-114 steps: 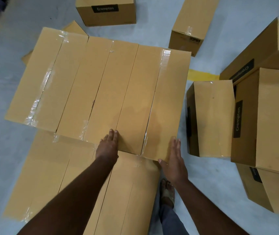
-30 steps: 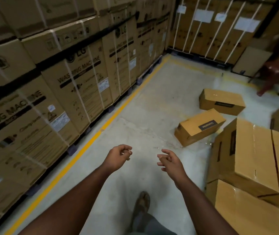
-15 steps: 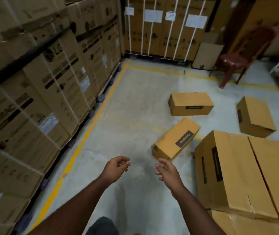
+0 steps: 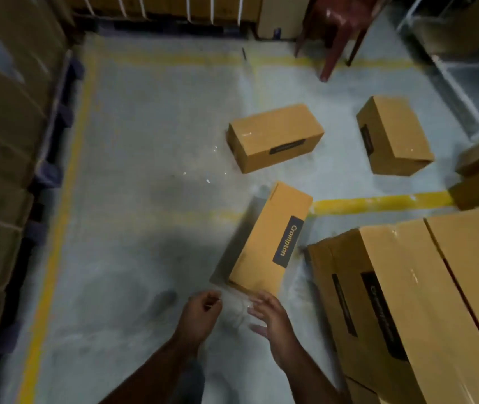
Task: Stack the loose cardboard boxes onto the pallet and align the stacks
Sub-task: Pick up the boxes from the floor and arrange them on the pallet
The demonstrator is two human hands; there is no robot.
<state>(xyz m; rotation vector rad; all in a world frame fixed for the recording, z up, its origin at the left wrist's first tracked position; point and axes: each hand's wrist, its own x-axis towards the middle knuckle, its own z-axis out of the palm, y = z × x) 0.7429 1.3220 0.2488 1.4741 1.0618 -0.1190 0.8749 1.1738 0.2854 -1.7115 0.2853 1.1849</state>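
Both hands hold nothing, the left hand (image 4: 200, 313) loosely curled and the right hand (image 4: 270, 316) seemingly spread though blurred, just short of a tilted box (image 4: 264, 243) on the floor (image 4: 133, 199) beside the stacked boxes (image 4: 407, 301)

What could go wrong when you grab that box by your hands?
The nearest box lies tilted, one long edge off the floor, so it might slip or tip as the left hand and right hand take it. It sits close to the stacked boxes, so fingers could get pinched.
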